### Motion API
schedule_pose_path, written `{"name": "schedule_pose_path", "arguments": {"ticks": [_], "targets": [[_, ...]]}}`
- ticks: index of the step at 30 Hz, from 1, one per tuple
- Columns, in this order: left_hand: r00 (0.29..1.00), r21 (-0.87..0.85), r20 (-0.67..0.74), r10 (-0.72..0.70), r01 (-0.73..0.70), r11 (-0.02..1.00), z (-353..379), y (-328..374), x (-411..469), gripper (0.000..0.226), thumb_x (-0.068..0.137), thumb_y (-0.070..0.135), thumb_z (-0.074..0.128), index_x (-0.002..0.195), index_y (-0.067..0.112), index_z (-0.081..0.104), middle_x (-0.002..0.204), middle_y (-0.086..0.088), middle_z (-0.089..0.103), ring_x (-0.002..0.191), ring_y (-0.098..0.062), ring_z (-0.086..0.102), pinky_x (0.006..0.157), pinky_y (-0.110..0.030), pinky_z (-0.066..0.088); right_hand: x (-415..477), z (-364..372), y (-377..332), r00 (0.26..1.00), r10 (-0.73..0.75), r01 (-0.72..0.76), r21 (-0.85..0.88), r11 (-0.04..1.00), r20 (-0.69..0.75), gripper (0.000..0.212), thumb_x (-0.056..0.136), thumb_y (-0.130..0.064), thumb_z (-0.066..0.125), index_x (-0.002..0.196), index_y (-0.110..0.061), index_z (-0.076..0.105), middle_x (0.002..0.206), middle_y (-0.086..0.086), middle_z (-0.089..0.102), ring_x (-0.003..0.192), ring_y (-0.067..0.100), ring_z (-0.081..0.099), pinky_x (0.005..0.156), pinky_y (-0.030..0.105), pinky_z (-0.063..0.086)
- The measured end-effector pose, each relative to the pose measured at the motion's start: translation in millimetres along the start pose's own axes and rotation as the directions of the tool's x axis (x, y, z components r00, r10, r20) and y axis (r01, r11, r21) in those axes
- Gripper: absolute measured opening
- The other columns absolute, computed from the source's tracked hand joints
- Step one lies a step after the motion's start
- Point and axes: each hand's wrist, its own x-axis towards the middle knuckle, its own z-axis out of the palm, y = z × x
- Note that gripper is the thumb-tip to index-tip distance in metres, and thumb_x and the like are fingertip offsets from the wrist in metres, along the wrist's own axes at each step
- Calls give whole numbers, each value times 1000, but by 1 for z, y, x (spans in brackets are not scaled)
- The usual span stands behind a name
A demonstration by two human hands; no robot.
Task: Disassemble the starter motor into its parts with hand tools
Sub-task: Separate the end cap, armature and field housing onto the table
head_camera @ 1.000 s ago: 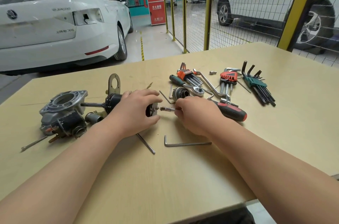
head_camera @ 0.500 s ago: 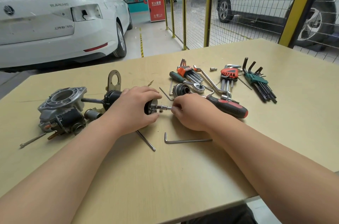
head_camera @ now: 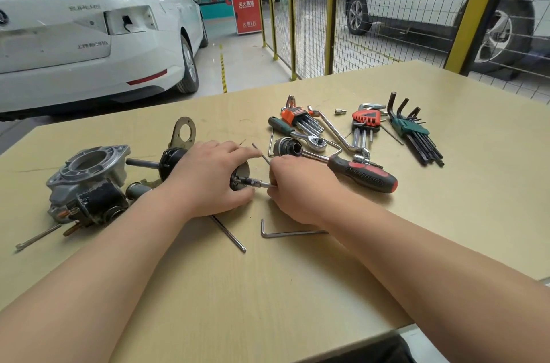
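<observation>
The black cylindrical starter motor body (head_camera: 172, 159) lies on its side near the middle of the pale yellow wooden table (head_camera: 297, 297), with its steel shaft (head_camera: 140, 163) pointing to the person's left. The left hand (head_camera: 212, 181) lies over the body with its fingers curled round the casing, so most of the casing is hidden. The round end face (head_camera: 238, 181) shows just past the fingertips.

The right hand (head_camera: 297, 187) holds a slim silver driver bit (head_camera: 259, 183) between thumb and fingertips in a narrow pinch. The bit lies roughly level and its dark tip meets the end face of the motor body.

Left of the motor body sits the grey cast-aluminium drive-end housing (head_camera: 89, 165), with a black solenoid cylinder (head_camera: 101, 202) on its near side. A flat metal bracket with holes (head_camera: 183, 132) shows behind the left hand.

Loose items on the table:
- One long thin steel bolt (head_camera: 229, 233) lies partly under the left forearm.
- A second long bolt (head_camera: 37, 237) lies near the table's left edge.
- A silver L-shaped hex key (head_camera: 293, 233) lies just beside the right wrist.

Beyond the right hand are a red-and-black-handled screwdriver (head_camera: 363, 175), a green-handled ratchet (head_camera: 297, 136) and a short metal sleeve part (head_camera: 287, 148). Three hex key sets lie further back — one in an orange holder (head_camera: 293, 113), one in a red holder (head_camera: 366, 118), one in a green holder (head_camera: 409, 127). A white car (head_camera: 89, 35) and a yellow-framed wire mesh fence (head_camera: 387, 20) stand behind the table.
</observation>
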Motion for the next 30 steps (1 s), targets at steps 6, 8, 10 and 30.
{"name": "schedule_pose_path", "arguments": {"ticks": [6,8,10,30], "targets": [[1000,-34,-13,-10,9,999,1,1,2,43,81,53,57,122,42,55,119,11,58,109,-17,53,95,-33,38,-1,7,-5,999,4,-6,47,999,37,29,96,-33,41,114,-11,48,112,9,43,88,33,56,64,35,38],[997,-34,-69,-32,30,999,4,4,1,36,80,51,59,115,39,60,117,9,59,107,-18,55,92,-34,36,0,6,-5,997,15,-17,35,999,74,21,95,-24,40,107,-10,52,110,10,39,77,32,52,62,34,37],[986,-35,-153,-72,68,997,7,9,-2,31,77,45,67,106,32,66,111,5,62,102,-23,58,89,-37,38,1,3,-5,999,5,-4,-13,1000,35,13,92,-16,43,99,-11,52,100,7,36,74,29,48,58,34,35],[973,-32,-169,-155,152,988,9,19,-8,27,79,48,63,104,38,67,122,5,56,111,-21,50,93,-38,29,8,-1,-9,995,46,-36,-104,994,90,24,92,-22,43,112,-9,47,114,10,34,69,30,44,56,37,40]]}}
